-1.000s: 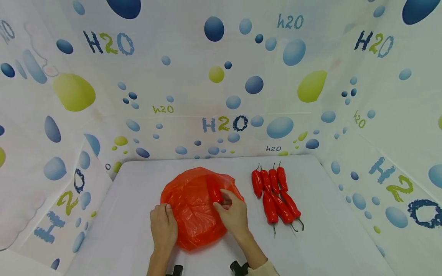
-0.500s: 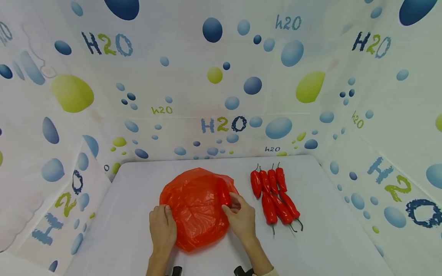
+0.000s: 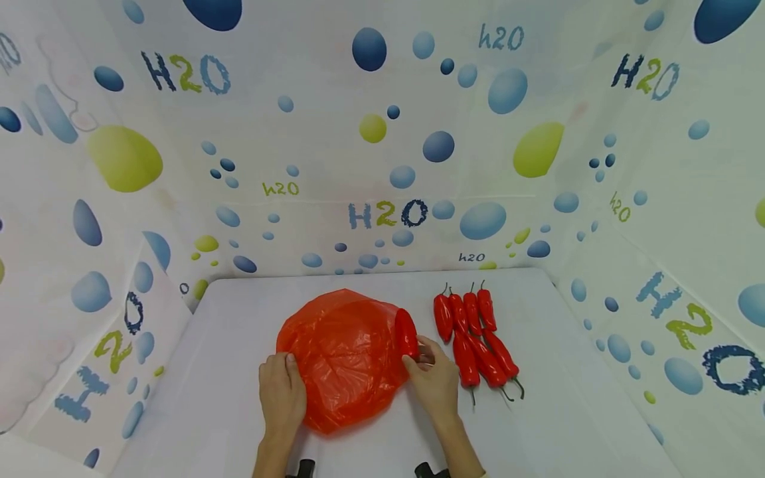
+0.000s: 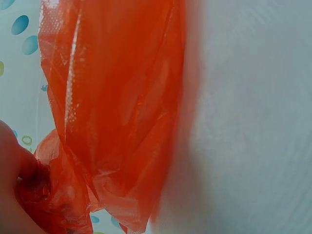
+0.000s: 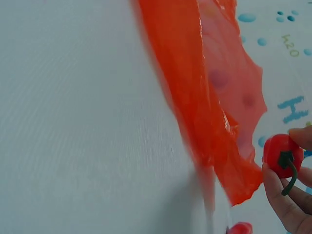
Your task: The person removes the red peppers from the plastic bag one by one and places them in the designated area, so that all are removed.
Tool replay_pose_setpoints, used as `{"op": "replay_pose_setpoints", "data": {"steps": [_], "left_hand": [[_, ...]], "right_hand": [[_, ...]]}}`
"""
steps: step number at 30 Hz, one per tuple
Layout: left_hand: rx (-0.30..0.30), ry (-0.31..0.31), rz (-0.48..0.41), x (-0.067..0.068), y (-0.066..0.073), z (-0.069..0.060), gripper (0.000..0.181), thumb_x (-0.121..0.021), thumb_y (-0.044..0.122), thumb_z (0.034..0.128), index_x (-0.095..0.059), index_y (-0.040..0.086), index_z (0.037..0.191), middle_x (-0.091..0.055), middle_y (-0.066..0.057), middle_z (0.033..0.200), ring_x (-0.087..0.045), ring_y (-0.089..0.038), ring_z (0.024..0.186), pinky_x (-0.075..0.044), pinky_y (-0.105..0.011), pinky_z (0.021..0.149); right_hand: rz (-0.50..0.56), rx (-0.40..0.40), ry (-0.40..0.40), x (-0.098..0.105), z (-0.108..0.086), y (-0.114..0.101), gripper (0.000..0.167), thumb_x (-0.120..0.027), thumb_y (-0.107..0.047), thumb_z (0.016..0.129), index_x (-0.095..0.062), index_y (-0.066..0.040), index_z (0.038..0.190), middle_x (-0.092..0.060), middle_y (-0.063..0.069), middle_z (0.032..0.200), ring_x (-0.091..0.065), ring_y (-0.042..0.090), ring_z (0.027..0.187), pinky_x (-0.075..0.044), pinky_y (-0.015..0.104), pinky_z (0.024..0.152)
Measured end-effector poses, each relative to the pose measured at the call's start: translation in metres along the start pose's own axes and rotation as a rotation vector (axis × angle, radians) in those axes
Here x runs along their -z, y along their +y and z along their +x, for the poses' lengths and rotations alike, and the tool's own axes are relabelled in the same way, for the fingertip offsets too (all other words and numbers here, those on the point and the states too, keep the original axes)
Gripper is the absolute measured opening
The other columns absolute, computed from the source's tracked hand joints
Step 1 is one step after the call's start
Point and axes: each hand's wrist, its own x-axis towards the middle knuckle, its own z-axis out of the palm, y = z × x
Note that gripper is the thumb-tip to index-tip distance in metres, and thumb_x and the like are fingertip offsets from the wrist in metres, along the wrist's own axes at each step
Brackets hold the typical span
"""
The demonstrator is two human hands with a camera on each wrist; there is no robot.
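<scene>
A thin red plastic bag [image 3: 349, 362] lies spread on the white table. My left hand [image 3: 283, 392] grips its left edge; in the left wrist view the film bunches at the fingers [image 4: 27, 163]. My right hand [image 3: 435, 382] holds a red chili pepper [image 3: 406, 334] between thumb and fingers over the bag's right edge. The pepper's green stem [image 5: 291, 170] points toward the camera in the right wrist view. Right of that hand, several red chili peppers [image 3: 487, 362] lie in two rows on the table.
The white table [image 3: 574, 398] ends at a curtain [image 3: 323, 159] printed with blue and green drops, which rises behind it and on both sides. Dark camera mounts [image 3: 306, 467] show at the wrists along the bottom edge.
My right hand has moved right with the chili pepper, from over the middle of the bag to its right edge. The left hand and the peppers on the table stay in place.
</scene>
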Motion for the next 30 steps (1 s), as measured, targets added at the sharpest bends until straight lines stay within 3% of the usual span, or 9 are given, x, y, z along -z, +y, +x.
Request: {"op": "replay_pose_setpoints", "data": {"steps": [5,13,30], "left_hand": [[0.002,-0.002,-0.005,0.0,0.001,-0.001,0.019,-0.048,0.016,0.1105,-0.059,0.0,0.107,-0.052,-0.011,0.09,-0.042,-0.024,0.084,-0.039,-0.039,0.072],[0.0,-0.003,0.002,0.001,0.0,0.001,0.017,-0.049,0.013,0.1099,-0.058,-0.001,0.105,-0.051,-0.012,0.088,-0.041,-0.024,0.083,-0.037,-0.039,0.071],[0.005,-0.009,0.003,-0.001,-0.001,0.0,0.017,-0.049,0.014,0.1099,-0.058,-0.001,0.107,-0.052,-0.013,0.09,-0.042,-0.025,0.084,-0.037,-0.04,0.071]], "right_hand": [[-0.016,-0.024,0.033,0.009,-0.001,0.006,0.051,-0.086,-0.02,0.087,-0.069,-0.014,0.135,-0.076,0.007,0.115,-0.075,0.023,0.096,-0.061,0.039,0.083],[-0.06,0.018,0.103,0.026,-0.004,0.019,0.052,-0.09,-0.017,0.083,-0.071,-0.01,0.131,-0.077,0.007,0.108,-0.075,0.023,0.091,-0.062,0.038,0.079],[-0.201,-0.061,0.166,0.043,-0.012,0.038,0.053,-0.089,-0.016,0.084,-0.068,-0.005,0.132,-0.076,0.013,0.106,-0.075,0.026,0.088,-0.062,0.043,0.077]]}}
